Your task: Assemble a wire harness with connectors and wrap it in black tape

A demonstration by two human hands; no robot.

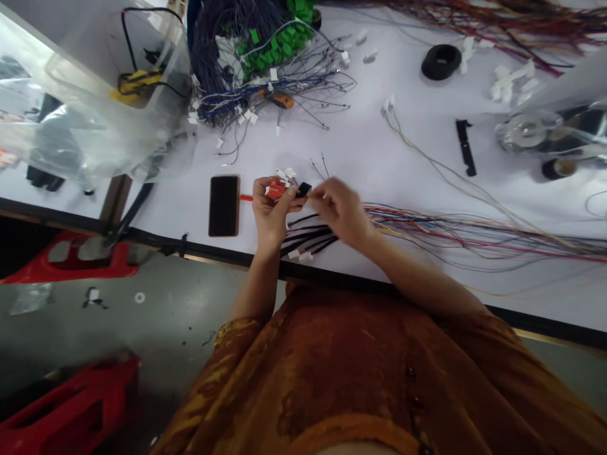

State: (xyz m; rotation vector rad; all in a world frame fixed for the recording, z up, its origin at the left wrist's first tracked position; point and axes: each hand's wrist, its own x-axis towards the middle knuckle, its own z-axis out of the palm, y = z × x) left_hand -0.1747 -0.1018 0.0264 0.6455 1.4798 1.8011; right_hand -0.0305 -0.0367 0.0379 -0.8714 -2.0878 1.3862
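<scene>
A clear plastic bag (pixel 71 120) slumps at the far left of the white tabletop (pixel 379 158). A black rectangular phone (pixel 224 205) lies flat just left of the left hand (pixel 270 215), whose fingers clench a small red plastic part (pixel 275 189). A small black connector (pixel 304 188) sits between both hands, above a bundle of black wires (pixel 310 235). The right hand (pixel 340 212) is blurred, its fingertips bunched at the connector; whether they grip it cannot be told. Multicoloured wires (pixel 474 237) trail off rightward.
</scene>
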